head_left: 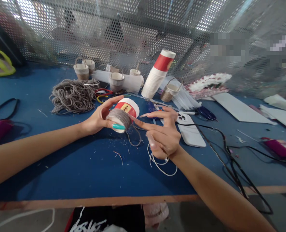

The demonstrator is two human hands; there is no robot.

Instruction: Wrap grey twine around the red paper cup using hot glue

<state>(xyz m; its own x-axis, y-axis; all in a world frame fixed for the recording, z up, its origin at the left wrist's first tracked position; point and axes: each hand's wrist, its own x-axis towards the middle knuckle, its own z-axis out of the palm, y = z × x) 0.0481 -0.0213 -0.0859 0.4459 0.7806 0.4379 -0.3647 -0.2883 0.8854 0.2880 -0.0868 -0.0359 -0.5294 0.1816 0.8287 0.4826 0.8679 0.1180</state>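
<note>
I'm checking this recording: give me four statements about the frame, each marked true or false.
1. The left hand holds a paper cup partly wrapped in gray cord. True.
2. The right hand grips the phone. False: its forefinger reaches to the paper cup; the phone lies on the table.
3. A cord pile lies left of the cup stack. True.
4. The phone is black. False: it is white.

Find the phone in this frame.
In the head view, the white phone lies on the blue table right of centre, just to the right of the person's right hand.
</note>
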